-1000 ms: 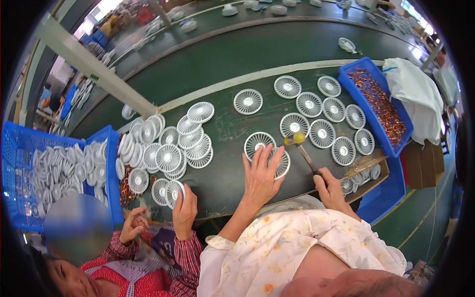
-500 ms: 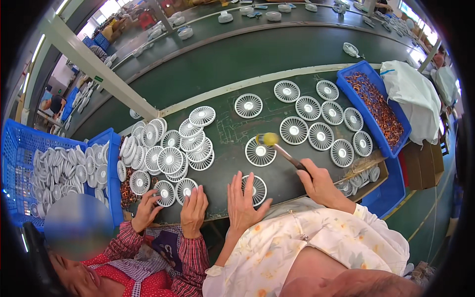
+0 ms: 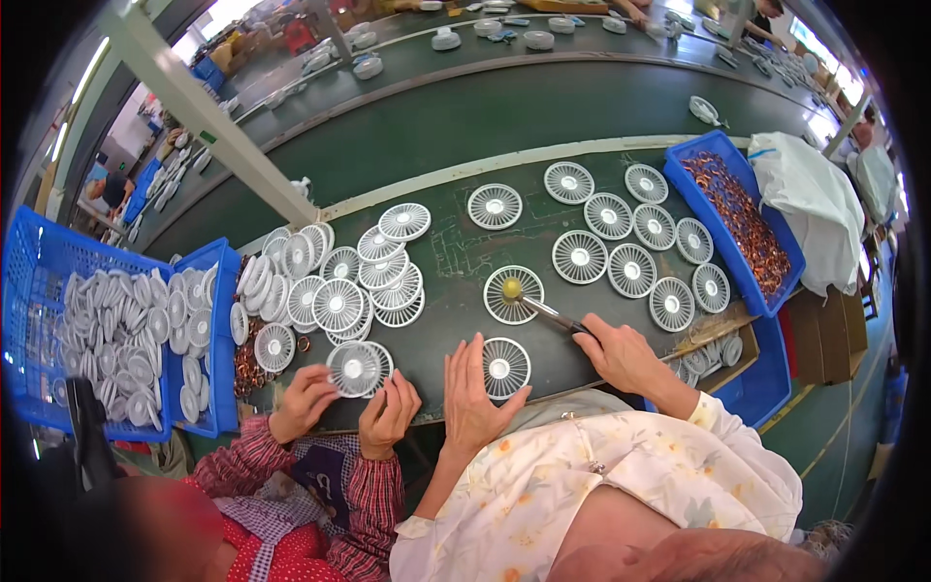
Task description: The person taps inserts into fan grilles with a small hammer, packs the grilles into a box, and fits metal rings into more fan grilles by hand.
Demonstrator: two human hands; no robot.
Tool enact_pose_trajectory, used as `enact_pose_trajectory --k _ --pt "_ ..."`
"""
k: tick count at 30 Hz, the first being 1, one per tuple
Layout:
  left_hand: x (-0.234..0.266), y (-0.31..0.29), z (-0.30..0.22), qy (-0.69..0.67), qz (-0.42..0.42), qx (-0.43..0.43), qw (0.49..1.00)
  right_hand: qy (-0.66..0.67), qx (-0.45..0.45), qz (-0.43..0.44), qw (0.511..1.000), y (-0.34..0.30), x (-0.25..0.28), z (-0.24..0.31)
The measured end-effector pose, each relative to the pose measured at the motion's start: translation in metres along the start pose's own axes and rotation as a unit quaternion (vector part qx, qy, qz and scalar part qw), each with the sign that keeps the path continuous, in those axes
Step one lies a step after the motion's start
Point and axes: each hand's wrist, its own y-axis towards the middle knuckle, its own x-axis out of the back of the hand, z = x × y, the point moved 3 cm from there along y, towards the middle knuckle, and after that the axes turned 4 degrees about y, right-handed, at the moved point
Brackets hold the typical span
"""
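Note:
My right hand (image 3: pixel 621 359) is closed round the handle of a small mallet (image 3: pixel 553 312) with a yellow head. That head is over the hub of a white round fan grille (image 3: pixel 529 308); whether it touches cannot be made out. Nearer me lies another fan grille (image 3: pixel 510 380). My left hand (image 3: pixel 473 393) rests along its left side, fingers stretched out and thumb apart at the lower edge. To my left, a co-worker's two hands (image 3: pixel 388 412) are at a pair of overlapping grilles (image 3: pixel 353 367).
Several grilles (image 3: pixel 608 215) lie spread at the right, beside a blue bin (image 3: pixel 784 228) of copper-coloured rings. A heap of grilles (image 3: pixel 338 305) and loose rings covers the left. Blue crates (image 3: pixel 218 320) of grilles stand farther left. A conveyor belt (image 3: pixel 427 136) runs behind the bench.
The mallet head has swung down and left over the grille's hub. My left hand stays by the nearer grille. The co-worker has brought two grilles together into an overlapping pair.

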Motion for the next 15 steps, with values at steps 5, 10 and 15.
enact_pose_trajectory --k 5,10,15 --pt "-0.003 0.011 -0.003 -0.007 -0.016 0.004 1.0 0.123 0.074 0.047 0.988 -0.024 0.022 0.017" --pt "-0.007 0.012 -0.001 -0.015 -0.022 0.007 1.0 -0.046 0.048 0.126 0.99 -0.034 -0.002 -0.003" --pt "-0.007 0.01 -0.001 -0.015 -0.019 0.012 1.0 -0.005 0.078 0.109 0.991 -0.036 0.002 0.005"
